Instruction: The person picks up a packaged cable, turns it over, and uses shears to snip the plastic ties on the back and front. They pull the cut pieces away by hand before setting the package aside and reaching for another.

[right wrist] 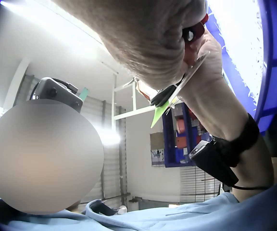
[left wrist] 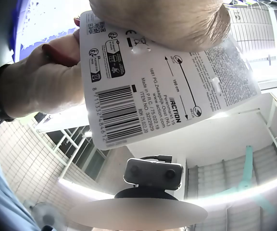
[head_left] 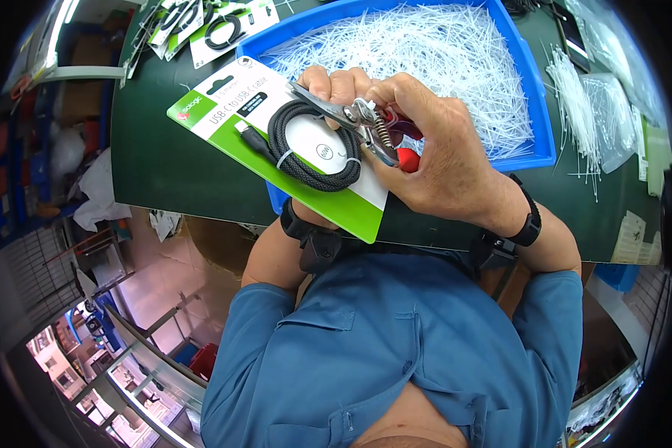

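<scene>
A green and white card carries a coiled black braided USB-C cable, bound with white ties. My left hand grips the card from behind, fingers showing at its far edge. The card's printed back faces the left wrist view. My right hand holds a pair of cutting pliers with red handles and a spring. Their metal jaws lie over the card beside the coil, close to the left fingertips. In the right wrist view, the right hand hides most of the pliers.
A blue tray full of loose white cable ties stands behind the hands on the dark green table. More carded cables lie at the far left. A bundle of white ties and plastic bags lie at right.
</scene>
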{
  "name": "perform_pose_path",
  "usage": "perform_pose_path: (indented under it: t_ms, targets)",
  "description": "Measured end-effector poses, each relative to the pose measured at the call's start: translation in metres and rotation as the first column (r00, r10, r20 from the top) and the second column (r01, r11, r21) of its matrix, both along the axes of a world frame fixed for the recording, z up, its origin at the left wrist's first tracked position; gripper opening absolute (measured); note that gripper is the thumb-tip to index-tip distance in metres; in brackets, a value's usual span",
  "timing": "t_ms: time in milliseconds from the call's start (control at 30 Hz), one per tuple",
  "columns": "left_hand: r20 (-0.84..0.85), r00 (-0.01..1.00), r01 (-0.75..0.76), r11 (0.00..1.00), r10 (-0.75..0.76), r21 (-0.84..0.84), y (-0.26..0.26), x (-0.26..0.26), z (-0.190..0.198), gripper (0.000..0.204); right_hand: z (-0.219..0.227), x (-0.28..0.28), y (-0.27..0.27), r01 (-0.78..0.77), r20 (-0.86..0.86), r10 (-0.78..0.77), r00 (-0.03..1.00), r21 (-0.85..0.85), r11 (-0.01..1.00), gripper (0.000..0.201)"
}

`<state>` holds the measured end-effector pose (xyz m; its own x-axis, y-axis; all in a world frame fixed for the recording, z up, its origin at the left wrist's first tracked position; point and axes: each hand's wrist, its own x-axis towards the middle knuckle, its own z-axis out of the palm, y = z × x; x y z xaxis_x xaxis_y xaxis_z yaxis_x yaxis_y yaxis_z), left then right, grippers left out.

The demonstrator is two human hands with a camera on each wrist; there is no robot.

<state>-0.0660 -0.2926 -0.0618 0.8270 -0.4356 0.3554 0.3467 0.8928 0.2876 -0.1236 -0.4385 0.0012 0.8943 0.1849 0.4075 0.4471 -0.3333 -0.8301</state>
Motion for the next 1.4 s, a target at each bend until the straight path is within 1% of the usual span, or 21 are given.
perform_pose_path:
  t_ms: [100, 200, 233, 333, 500, 633, 667, 733, 767, 800, 867, 900, 967, 1000, 1067, 1100, 1200, 1233, 1333, 1367, 1400]
  targets:
    - [0.015, 1.000, -0.010, 1.000, 0.010, 0.004, -0.001, 0.000, -0.002, 0.014, -0.003, -0.001, 0.001, -0.003, -0.006, 0.003, 1.000, 0.009, 1.000, 0.036]
    - [0.056, 0.998, -0.004, 1.000, 0.004, -0.008, -0.001, 0.002, -0.006, 0.014, -0.007, 0.000, 0.002, -0.025, -0.188, 0.054, 0.981, 0.156, 0.987, 0.030]
    - [0.085, 0.996, 0.007, 1.000, -0.005, -0.021, 0.000, 0.004, -0.007, 0.013, -0.006, 0.000, 0.002, -0.029, -0.185, 0.058, 0.981, 0.154, 0.988, 0.030]
    - [0.131, 0.991, -0.010, 1.000, 0.014, -0.027, 0.005, 0.009, -0.007, 0.013, 0.001, 0.000, -0.002, -0.088, -0.350, 0.211, 0.913, 0.335, 0.938, 0.023]
    - [0.162, 0.977, -0.140, 0.990, 0.139, -0.006, 0.029, 0.016, 0.001, 0.015, 0.016, 0.000, -0.012, -0.106, -0.363, 0.231, 0.903, 0.332, 0.937, 0.021]
    - [0.157, 0.973, -0.167, 0.986, 0.168, -0.021, 0.073, 0.017, 0.017, 0.022, 0.017, 0.001, -0.017, -0.051, -0.334, 0.122, 0.935, 0.213, 0.976, 0.020]
    - [0.161, 0.972, -0.170, 0.985, 0.171, -0.022, 0.086, 0.013, 0.021, 0.022, 0.015, 0.000, -0.019, -0.022, -0.307, 0.060, 0.950, 0.125, 0.992, 0.022]
    - [0.172, 0.940, -0.310, 0.949, 0.296, 0.057, 0.121, 0.003, 0.030, 0.027, 0.011, 0.005, -0.020, 0.040, -0.206, -0.046, 0.977, -0.035, 0.999, 0.026]
    - [0.241, 0.906, -0.387, 0.912, 0.349, 0.135, 0.145, 0.000, 0.031, 0.029, 0.011, 0.010, -0.022, 0.030, -0.157, -0.033, 0.987, -0.024, 0.999, 0.026]
    - [0.310, 0.863, -0.470, 0.859, 0.398, 0.203, 0.171, -0.008, 0.029, 0.032, 0.010, 0.011, -0.025, 0.056, -0.134, -0.070, 0.989, -0.104, 0.993, 0.031]
    - [0.326, 0.740, -0.673, 0.654, 0.589, 0.346, 0.206, -0.034, 0.034, 0.033, 0.008, 0.014, -0.028, 0.075, -0.090, -0.092, 0.992, -0.176, 0.982, 0.036]
    - [0.344, 0.725, -0.689, 0.645, 0.597, 0.331, 0.234, -0.044, 0.024, 0.033, 0.007, 0.017, -0.029, 0.120, -0.033, -0.130, 0.991, -0.216, 0.969, 0.038]
    - [0.512, 0.591, -0.805, 0.415, 0.624, 0.423, 0.304, -0.064, -0.009, 0.038, 0.006, 0.020, -0.032, 0.212, 0.065, -0.202, 0.977, -0.292, 0.933, 0.043]
    - [0.516, 0.579, -0.814, 0.406, 0.631, 0.416, 0.326, -0.080, -0.019, 0.038, 0.005, 0.021, -0.034, 0.203, 0.073, -0.190, 0.979, -0.291, 0.935, 0.043]
    - [0.619, 0.338, -0.847, -0.058, 0.709, 0.529, 0.363, -0.109, -0.034, 0.046, 0.005, 0.024, -0.038, 0.202, 0.028, -0.202, 0.979, -0.251, 0.947, 0.042]
    - [0.621, 0.329, -0.849, -0.066, 0.711, 0.525, 0.379, -0.118, -0.039, 0.046, 0.005, 0.024, -0.038, 0.203, 0.002, -0.209, 0.978, -0.230, 0.952, 0.042]
    - [0.258, -0.033, -0.660, -0.215, 0.966, 0.720, 0.412, -0.134, -0.045, 0.051, 0.007, 0.024, -0.035, 0.187, -0.060, -0.204, 0.977, -0.209, 0.960, 0.040]
    - [0.258, -0.036, -0.661, -0.216, 0.965, 0.718, 0.416, -0.132, -0.043, 0.051, 0.007, 0.024, -0.035, 0.185, -0.094, -0.207, 0.974, -0.199, 0.962, 0.040]
    - [0.439, -0.147, -0.505, -0.448, 0.887, 0.738, 0.421, -0.104, -0.039, 0.052, 0.011, 0.022, -0.032, 0.159, -0.086, -0.178, 0.980, -0.194, 0.968, 0.039]
    - [0.439, -0.145, -0.507, -0.447, 0.887, 0.737, 0.416, -0.090, -0.034, 0.052, 0.012, 0.021, -0.032, 0.147, -0.084, -0.166, 0.983, -0.191, 0.970, 0.039]
    - [0.473, -0.082, -0.565, -0.431, 0.877, 0.703, 0.407, -0.075, -0.026, 0.048, 0.012, 0.020, -0.032, 0.151, -0.084, -0.170, 0.982, -0.190, 0.970, 0.039]
